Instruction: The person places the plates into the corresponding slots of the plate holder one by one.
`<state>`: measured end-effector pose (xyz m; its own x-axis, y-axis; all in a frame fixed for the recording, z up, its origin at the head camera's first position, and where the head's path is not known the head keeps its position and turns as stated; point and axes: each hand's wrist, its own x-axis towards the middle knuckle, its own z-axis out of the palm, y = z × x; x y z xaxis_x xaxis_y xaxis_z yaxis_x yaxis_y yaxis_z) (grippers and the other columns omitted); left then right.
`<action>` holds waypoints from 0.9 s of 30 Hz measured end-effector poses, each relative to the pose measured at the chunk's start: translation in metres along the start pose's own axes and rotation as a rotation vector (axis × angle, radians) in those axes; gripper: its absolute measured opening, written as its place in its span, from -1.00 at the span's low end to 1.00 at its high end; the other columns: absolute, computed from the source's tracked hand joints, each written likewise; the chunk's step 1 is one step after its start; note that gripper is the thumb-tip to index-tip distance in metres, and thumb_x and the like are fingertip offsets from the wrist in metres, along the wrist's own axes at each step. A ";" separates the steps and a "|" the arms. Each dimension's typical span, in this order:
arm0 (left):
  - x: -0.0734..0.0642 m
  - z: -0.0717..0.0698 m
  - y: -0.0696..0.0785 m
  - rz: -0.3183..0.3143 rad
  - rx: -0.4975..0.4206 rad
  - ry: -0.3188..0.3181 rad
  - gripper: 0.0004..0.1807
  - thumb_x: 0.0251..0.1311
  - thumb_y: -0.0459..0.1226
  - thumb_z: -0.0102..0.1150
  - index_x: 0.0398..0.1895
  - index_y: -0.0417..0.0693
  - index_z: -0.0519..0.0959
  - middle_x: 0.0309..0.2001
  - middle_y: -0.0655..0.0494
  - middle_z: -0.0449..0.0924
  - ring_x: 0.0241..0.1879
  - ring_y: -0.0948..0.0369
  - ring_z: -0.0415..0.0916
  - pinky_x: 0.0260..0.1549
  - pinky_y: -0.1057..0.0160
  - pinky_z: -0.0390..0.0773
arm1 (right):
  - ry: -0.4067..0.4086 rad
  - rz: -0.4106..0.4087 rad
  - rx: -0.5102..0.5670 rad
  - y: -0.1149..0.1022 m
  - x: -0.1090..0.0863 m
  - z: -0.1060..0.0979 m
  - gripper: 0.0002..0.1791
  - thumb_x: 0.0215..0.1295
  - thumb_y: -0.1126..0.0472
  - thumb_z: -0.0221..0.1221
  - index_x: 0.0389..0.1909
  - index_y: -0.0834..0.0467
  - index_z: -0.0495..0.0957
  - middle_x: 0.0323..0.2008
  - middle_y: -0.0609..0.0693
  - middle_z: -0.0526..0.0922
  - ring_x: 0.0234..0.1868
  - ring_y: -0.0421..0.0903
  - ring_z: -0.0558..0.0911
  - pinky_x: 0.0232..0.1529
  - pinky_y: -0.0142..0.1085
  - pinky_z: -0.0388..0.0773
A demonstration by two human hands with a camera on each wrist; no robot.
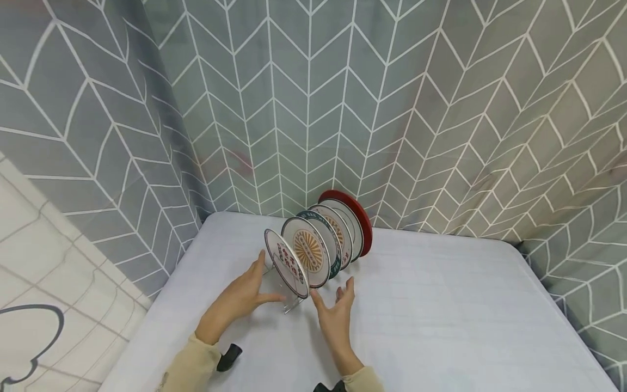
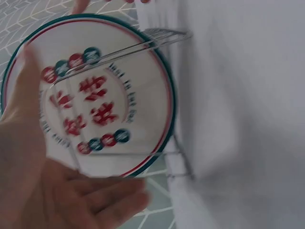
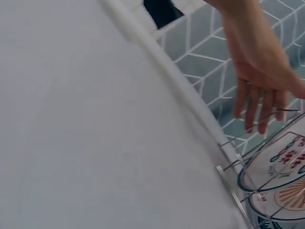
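Observation:
Several round plates stand on edge in a row in a wire rack (image 2: pixel 164 42). The nearest plate (image 2: pixel 114 95), white with a dark green rim and red characters, leans at the left end. My left hand (image 1: pixel 242 296) is at that end, thumb and fingers spread on either side of the rack's wires; whether it touches the plate I cannot tell. My right hand (image 1: pixel 335 316) is beside the row's near side, thumb and fingers apart, with nothing in its grasp. Behind the nearest plate comes one with an orange sunburst (image 1: pixel 307 250).
At the row's far end stands a red round piece (image 1: pixel 364 223). White cloth covers the table (image 1: pixel 441 305). A grey curtain with white chevron lines (image 1: pixel 343 109) hangs behind and along the sides. Pale tiled flooring (image 1: pixel 59 261) shows at left.

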<state>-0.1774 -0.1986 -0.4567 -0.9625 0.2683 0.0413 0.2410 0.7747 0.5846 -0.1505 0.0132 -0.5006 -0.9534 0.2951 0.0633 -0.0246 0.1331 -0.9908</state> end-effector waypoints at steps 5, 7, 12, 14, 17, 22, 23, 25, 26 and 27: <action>0.003 0.003 0.004 -0.008 0.051 0.083 0.21 0.12 0.24 0.21 0.52 -0.38 -0.13 0.44 -0.40 0.11 0.37 -0.24 0.25 0.24 -0.22 0.38 | -0.057 -0.037 0.025 0.002 -0.004 -0.001 0.04 0.30 0.08 0.28 0.53 0.29 -0.21 0.51 0.36 -0.09 0.44 0.40 0.14 0.40 0.20 0.19; 0.004 0.005 0.005 0.002 0.059 0.102 0.20 0.14 0.25 0.18 0.51 -0.40 -0.12 0.44 -0.43 0.10 0.36 -0.26 0.25 0.24 -0.22 0.38 | -0.059 -0.053 0.028 0.002 -0.004 -0.002 -0.02 0.33 0.11 0.25 0.52 0.31 -0.17 0.49 0.38 -0.01 0.42 0.40 0.19 0.39 0.20 0.20; 0.007 0.008 0.005 -0.011 0.043 0.098 0.23 0.14 0.26 0.19 0.51 -0.41 -0.18 0.48 -0.41 0.00 0.40 -0.25 0.18 0.28 -0.21 0.34 | -0.056 -0.056 0.052 0.000 0.000 -0.003 -0.09 0.35 0.18 0.23 0.52 0.31 -0.11 0.45 0.42 0.10 0.38 0.39 0.27 0.40 0.19 0.21; 0.006 0.006 0.003 -0.031 0.026 0.095 0.23 0.14 0.22 0.22 0.52 -0.41 -0.20 0.49 -0.40 -0.02 0.41 -0.25 0.15 0.30 -0.22 0.31 | -0.081 -0.043 0.046 0.000 -0.001 0.000 -0.10 0.35 0.21 0.22 0.51 0.33 -0.11 0.43 0.44 0.12 0.39 0.40 0.25 0.40 0.18 0.20; 0.006 0.004 0.000 -0.036 0.006 0.082 0.22 0.16 0.18 0.24 0.52 -0.41 -0.23 0.49 -0.41 -0.06 0.43 -0.26 0.10 0.33 -0.23 0.25 | -0.129 -0.016 0.029 0.000 -0.007 0.007 -0.07 0.31 0.24 0.25 0.49 0.40 -0.12 0.43 0.47 0.09 0.42 0.40 0.18 0.43 0.18 0.15; 0.008 0.007 -0.004 -0.023 -0.014 0.057 0.24 0.16 0.21 0.21 0.52 -0.39 -0.27 0.50 -0.39 -0.10 0.45 -0.25 0.05 0.36 -0.23 0.21 | -0.168 -0.049 0.071 0.002 -0.015 0.026 0.05 0.17 0.27 0.37 0.49 0.39 -0.13 0.45 0.39 0.07 0.49 0.32 0.09 0.47 0.16 0.03; 0.008 0.008 -0.004 -0.020 -0.015 0.057 0.25 0.15 0.22 0.21 0.52 -0.39 -0.27 0.51 -0.39 -0.10 0.45 -0.24 0.06 0.36 -0.22 0.21 | -0.161 -0.078 0.085 0.003 -0.015 0.031 0.06 0.14 0.27 0.39 0.49 0.38 -0.12 0.44 0.36 0.10 0.48 0.30 0.11 0.47 0.16 0.05; 0.008 0.009 -0.003 -0.017 -0.012 0.057 0.26 0.14 0.24 0.20 0.52 -0.39 -0.27 0.51 -0.38 -0.09 0.45 -0.24 0.07 0.35 -0.22 0.23 | -0.141 -0.125 0.103 0.005 -0.014 0.040 0.11 0.07 0.28 0.43 0.49 0.31 -0.12 0.42 0.28 0.16 0.47 0.24 0.17 0.47 0.14 0.09; 0.008 0.009 -0.003 -0.015 -0.013 0.058 0.26 0.14 0.25 0.20 0.52 -0.39 -0.26 0.51 -0.39 -0.09 0.45 -0.24 0.07 0.35 -0.22 0.23 | -0.128 -0.141 0.106 0.006 -0.014 0.044 0.14 0.04 0.28 0.45 0.49 0.29 -0.13 0.40 0.24 0.17 0.46 0.21 0.20 0.46 0.13 0.11; 0.008 0.009 -0.002 -0.016 -0.013 0.059 0.26 0.13 0.25 0.20 0.52 -0.40 -0.26 0.51 -0.39 -0.09 0.45 -0.23 0.07 0.35 -0.21 0.23 | -0.112 -0.152 0.113 0.007 -0.014 0.047 0.17 0.01 0.28 0.47 0.49 0.26 -0.14 0.40 0.21 0.18 0.45 0.18 0.22 0.46 0.11 0.12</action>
<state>-0.1846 -0.1929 -0.4653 -0.9720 0.2210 0.0796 0.2241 0.7713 0.5957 -0.1517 -0.0346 -0.5138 -0.9635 0.1719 0.2053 -0.1980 0.0588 -0.9784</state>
